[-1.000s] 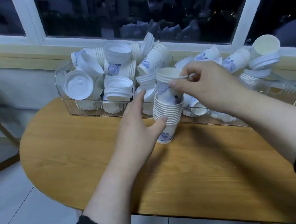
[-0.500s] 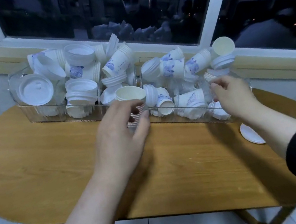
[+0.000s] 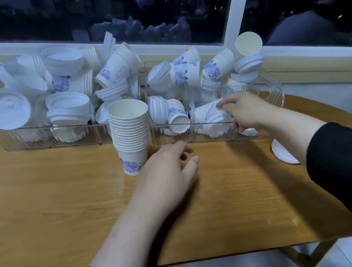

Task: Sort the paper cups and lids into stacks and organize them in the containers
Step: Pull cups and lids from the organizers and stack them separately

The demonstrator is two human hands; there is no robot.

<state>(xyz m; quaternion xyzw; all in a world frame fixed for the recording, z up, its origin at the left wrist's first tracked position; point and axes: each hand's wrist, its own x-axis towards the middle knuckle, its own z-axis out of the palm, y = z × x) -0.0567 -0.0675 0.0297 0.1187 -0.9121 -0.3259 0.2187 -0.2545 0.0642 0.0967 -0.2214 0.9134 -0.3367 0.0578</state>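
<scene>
The stack of paper cups (image 3: 131, 135) stands upright on the wooden table (image 3: 44, 212), mouth up, just in front of the two clear containers (image 3: 277, 94) that hold the unsorted cups and lids.

Left hand (image 3: 165, 176): hovers over the table just to the right of the stack base, fingers loosely spread, holding nothing. It does not touch the stack.

Right hand (image 3: 248, 115): reaches over the front wall of the right container. Its fingertips touch the rim end of a lying cup (image 3: 209, 111); whether they have closed on it cannot be told.

Key relation: the lying cup rests on its side, long axis roughly left to right, mouth toward the right hand, base toward the stack. The cup lies to the right of the stack and behind it, with the container wall between. The right hand is the nearer hand to the cup; the left hand is the nearer to the stack.

Judgement: the cup needs lifting clear of the wall, turning upright, then seating into the stack top. The left hand is placed to steady the stack.

A small pile of lids (image 3: 283, 153) lies on the table beside the right forearm.
</scene>
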